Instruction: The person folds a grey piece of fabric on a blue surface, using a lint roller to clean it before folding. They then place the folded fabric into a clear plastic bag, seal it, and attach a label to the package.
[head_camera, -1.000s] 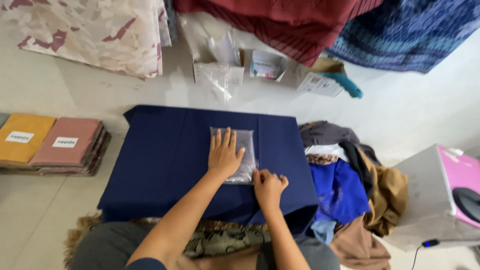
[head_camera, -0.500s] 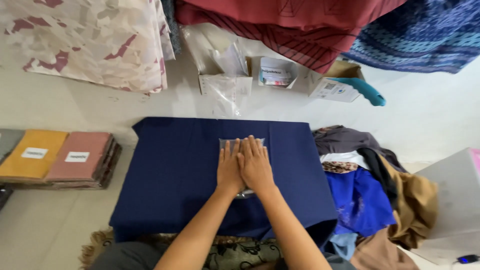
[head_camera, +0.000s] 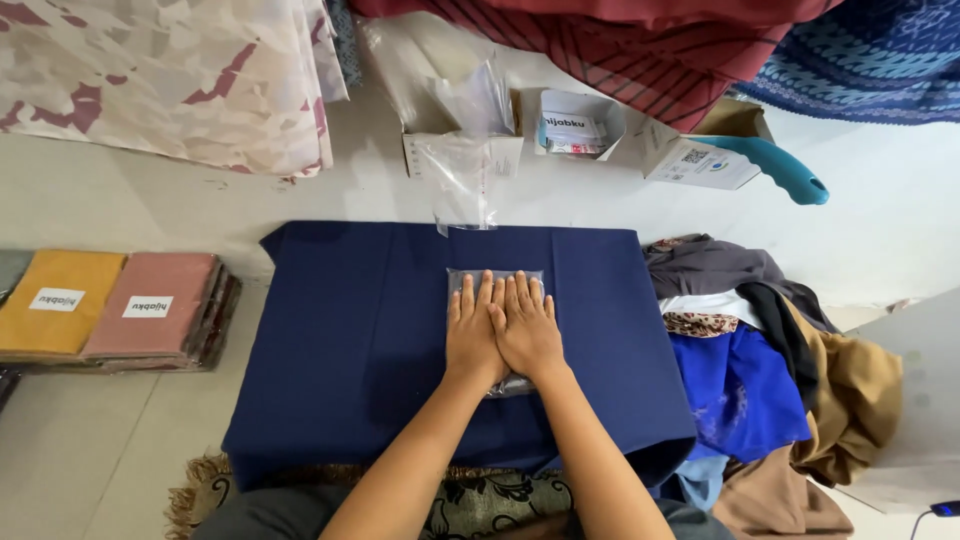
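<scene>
- Both hands are flat, fingers straight, gripping nothing: left hand and right hand lie side by side, touching, pressing down on a clear plastic bag.
- That bag sits mid-way on a navy cloth spread over the floor.
- Right of it, a heap of mixed fabrics.
- Left, packed orange and pink cloths.
- Furthest back, small boxes by the wall.

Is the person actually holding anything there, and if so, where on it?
Nothing is gripped. Both the left hand and right hand lie flat, palms down, side by side on the clear plastic packet on the navy cloth.
</scene>
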